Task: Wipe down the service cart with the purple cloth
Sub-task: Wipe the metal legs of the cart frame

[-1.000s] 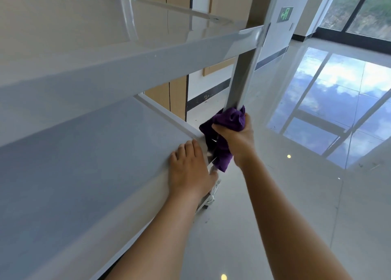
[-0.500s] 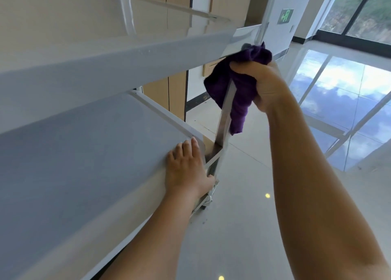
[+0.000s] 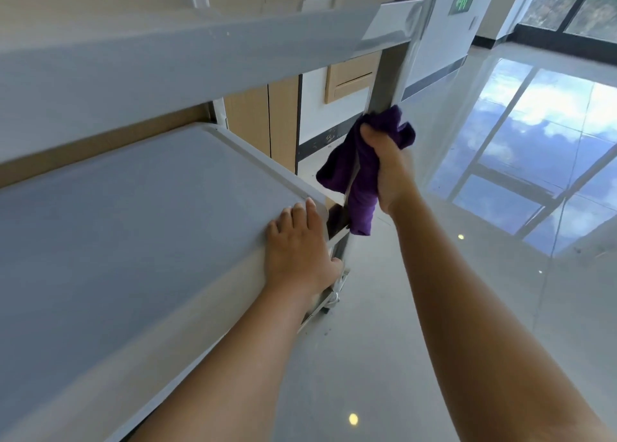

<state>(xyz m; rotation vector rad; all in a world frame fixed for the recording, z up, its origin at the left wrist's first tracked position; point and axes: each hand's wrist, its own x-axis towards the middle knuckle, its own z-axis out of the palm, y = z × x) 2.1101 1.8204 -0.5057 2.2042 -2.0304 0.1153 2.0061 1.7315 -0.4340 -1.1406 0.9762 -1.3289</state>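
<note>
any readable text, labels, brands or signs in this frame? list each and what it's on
Green exit sign on the white wall, top right: it shows an arrow and a figure-like symbol, but it is too small and skewed to read as words.
Service cart: no label, brand or number shows on its shelves or its post.
Purple cloth: no tag or print shows.
So no text can be quoted.

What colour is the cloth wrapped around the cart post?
Dark purple cloth, plain, clearest in the head view.
</note>
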